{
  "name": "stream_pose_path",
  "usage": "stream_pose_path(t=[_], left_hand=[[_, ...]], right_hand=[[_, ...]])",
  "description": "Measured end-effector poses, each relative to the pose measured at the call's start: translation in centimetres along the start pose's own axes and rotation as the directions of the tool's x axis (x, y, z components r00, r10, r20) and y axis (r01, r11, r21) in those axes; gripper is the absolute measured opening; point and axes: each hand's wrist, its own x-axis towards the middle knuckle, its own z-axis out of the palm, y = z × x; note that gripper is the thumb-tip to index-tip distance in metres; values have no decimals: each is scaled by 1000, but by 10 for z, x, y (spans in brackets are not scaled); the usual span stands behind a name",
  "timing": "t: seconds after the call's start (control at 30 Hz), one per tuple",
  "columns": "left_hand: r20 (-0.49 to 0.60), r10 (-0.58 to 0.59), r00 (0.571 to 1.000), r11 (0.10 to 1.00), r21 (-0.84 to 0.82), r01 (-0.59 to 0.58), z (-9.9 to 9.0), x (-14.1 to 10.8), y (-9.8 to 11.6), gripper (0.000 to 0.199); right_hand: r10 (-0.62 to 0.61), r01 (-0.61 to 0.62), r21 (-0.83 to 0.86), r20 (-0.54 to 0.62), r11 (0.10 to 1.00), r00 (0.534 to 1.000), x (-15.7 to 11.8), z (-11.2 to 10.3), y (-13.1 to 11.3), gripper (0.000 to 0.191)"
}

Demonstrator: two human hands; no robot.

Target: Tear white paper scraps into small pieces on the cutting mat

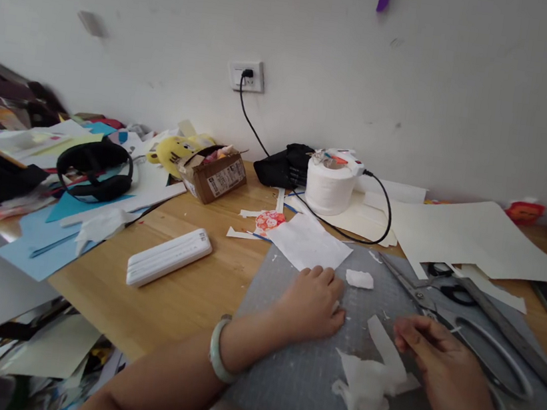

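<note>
My left hand point(316, 301) rests on the grey cutting mat point(276, 373), its fingers curled under. A speck of white shows near the thumb, but what the hand holds is hidden. Just beyond its knuckles lies a white paper sheet point(309, 242). My right hand point(444, 362) hovers over the mat with thumb and fingertips pinched together; anything between them is too small to name. Torn, crumpled tissue point(368, 385) spreads out between the hands, and a small white tissue piece point(359, 279) sits farther back. Large scissors point(441, 311) lie beside and partly behind my right hand.
A metal ruler point(513, 337) lies at the right. Along the wall are a tissue roll point(329, 189) with a cabled power strip on it, a small cardboard box point(214, 174) and large paper sheets point(476, 235). A white power bank point(170, 257) and black headset point(94, 168) are leftward.
</note>
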Motion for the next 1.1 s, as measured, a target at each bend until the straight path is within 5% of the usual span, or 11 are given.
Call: stream_pose_path(t=[0.1, 0.23, 0.47, 0.67, 0.8, 0.93, 1.1], left_hand=[[-120, -4, 993, 997, -76, -6, 6, 6, 3, 38], [-123, 6, 992, 976, -215, -33, 18, 23, 3, 59], [-71, 11, 997, 954, -298, -31, 24, 31, -4, 37], [-61, 79, 995, 876, -473, -98, 18, 19, -8, 28], [-39, 101, 994, 846, -523, -106, 16, 15, -10, 23], [-23, 25, 999, 779, -626, -34, 13, 13, -10, 21], [-82, -97, 992, 653, -757, 1, 12, 7, -5, 32]], right_hand=[[-38, 43, -110, 45, 993, 998, -3, 3, -9, 23], [-54, 58, -123, 29, 991, 998, -6, 11, -14, 16], [10, -7, 78, -42, 997, 999, -3, 10, -6, 21], [15, -15, 20, -26, 1000, 1000, -2, 3, -8, 25], [-84, 84, -99, 4, 992, 996, -4, 2, -5, 22], [-171, 169, -186, 3, 968, 985, -5, 2, -6, 16], [-52, 41, -147, -75, 988, 996, -2, 5, 0, 22]])
